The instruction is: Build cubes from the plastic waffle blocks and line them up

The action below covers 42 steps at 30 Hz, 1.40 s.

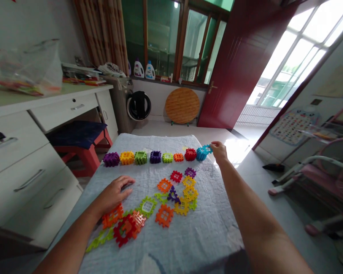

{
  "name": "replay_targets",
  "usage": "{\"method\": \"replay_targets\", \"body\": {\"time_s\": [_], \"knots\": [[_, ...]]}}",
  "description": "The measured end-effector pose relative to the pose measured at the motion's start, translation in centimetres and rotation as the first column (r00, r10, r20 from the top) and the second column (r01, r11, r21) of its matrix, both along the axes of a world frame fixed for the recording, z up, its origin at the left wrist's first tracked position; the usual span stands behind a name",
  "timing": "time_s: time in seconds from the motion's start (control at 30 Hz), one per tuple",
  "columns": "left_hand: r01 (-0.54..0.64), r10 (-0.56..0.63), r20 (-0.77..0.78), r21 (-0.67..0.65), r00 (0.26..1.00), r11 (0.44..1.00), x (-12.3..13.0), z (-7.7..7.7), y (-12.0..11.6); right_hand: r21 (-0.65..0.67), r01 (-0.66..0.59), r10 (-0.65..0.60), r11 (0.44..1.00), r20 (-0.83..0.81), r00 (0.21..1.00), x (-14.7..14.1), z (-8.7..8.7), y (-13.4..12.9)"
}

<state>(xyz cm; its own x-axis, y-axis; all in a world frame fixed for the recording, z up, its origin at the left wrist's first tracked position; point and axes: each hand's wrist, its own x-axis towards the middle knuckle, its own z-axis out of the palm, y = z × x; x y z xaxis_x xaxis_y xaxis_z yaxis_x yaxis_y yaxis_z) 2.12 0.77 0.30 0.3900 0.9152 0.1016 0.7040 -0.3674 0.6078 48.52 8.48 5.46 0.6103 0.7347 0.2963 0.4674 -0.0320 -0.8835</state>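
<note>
My tile (pixel 208 148) is sky blue; left of it, my row (pixel 155 160) runs blue, red, orange, lime, indigo, green, yellow, purple; beyond it, a dark-red door (pixel 224 64).

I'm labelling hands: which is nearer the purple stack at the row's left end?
Left. The left hand is on the near side of the purple stack; the right hand is at the opposite end, holding a blue piece.

No text, brand or number can be read here. Far beyond the right grip (pixel 219 151) and to its left, the purple-capped detergent bottle (pixel 138 68) and the blue-capped detergent bottle (pixel 150 70) carry labels (pixel 150 72), but these are too small. Right of this grip, the wall chart (pixel 295 125) is also not readable.
</note>
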Motion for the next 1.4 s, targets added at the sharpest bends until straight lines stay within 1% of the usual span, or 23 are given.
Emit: {"method": "replay_targets", "body": {"time_s": [0.1, 0.2, 0.4, 0.5, 0.6, 0.7, 0.8, 0.9, 1.03, 1.17, 1.27, 1.33, 1.4], "knots": [[-0.009, 0.009, 0.000, 0.008, 1.000, 1.000, 0.1, 0.1, 0.0, -0.040, -0.020, 0.021, 0.999, 0.027, 0.999, 0.5, -0.4, 1.3], [-0.009, 0.009, -0.003, 0.021, 1.000, 1.000, -0.1, -0.2, 0.1, -0.077, -0.035, 0.041, 0.996, 0.071, 0.997, 0.4, -1.1, 2.2], [0.006, -0.005, -0.032, 0.020, 0.999, 1.000, -0.5, -0.9, 0.4, -0.150, -0.004, 0.039, 0.989, 0.227, 0.973, 0.3, -2.3, 2.9], [0.007, -0.006, -0.035, 0.014, 0.999, 1.000, -0.5, -0.9, 0.4, -0.172, 0.022, 0.032, 0.985, 0.304, 0.952, 0.3, -2.4, 2.7], [0.007, -0.007, -0.041, 0.007, 0.999, 1.000, -0.5, -0.8, 0.4, -0.171, 0.050, 0.016, 0.984, 0.361, 0.932, 0.0, -2.1, 2.2], [0.006, -0.006, -0.037, 0.010, 0.999, 1.000, -0.4, -0.7, 0.3, -0.166, 0.067, 0.014, 0.984, 0.447, 0.895, -0.7, -1.8, 1.3], [0.004, -0.004, -0.021, 0.023, 1.000, 1.000, -0.3, -0.6, 0.3, -0.227, 0.103, 0.035, 0.968, 0.532, 0.846, -1.9, -1.8, 0.3], [0.001, 0.000, -0.017, 0.019, 1.000, 1.000, -0.2, -0.4, 0.2, -0.275, 0.138, 0.044, 0.951, 0.565, 0.824, -3.1, -2.1, -0.4], [-0.005, 0.006, -0.020, 0.010, 1.000, 1.000, -0.1, -0.1, 0.1, -0.276, 0.154, 0.030, 0.949, 0.565, 0.825, -4.0, -2.2, -0.4], [-0.011, 0.011, -0.022, 0.012, 1.000, 1.000, 0.0, -0.1, 0.1, -0.271, 0.173, 0.009, 0.947, 0.559, 0.829, -4.2, -2.3, -0.1], [-0.011, 0.011, -0.018, 0.017, 1.000, 1.000, 0.0, -0.1, 0.2, -0.263, 0.160, 0.014, 0.951, 0.555, 0.832, -4.3, -2.2, -0.2], [-0.011, 0.011, -0.011, 0.014, 1.000, 1.000, 0.0, -0.1, 0.1, -0.230, 0.143, 0.009, 0.962, 0.556, 0.831, -4.3, -2.0, -0.6], [-0.012, 0.012, -0.006, 0.008, 1.000, 1.000, 0.0, -0.1, 0.1, -0.162, 0.120, -0.007, 0.979, 0.569, 0.822, -4.5, -1.6, -1.3]]}}
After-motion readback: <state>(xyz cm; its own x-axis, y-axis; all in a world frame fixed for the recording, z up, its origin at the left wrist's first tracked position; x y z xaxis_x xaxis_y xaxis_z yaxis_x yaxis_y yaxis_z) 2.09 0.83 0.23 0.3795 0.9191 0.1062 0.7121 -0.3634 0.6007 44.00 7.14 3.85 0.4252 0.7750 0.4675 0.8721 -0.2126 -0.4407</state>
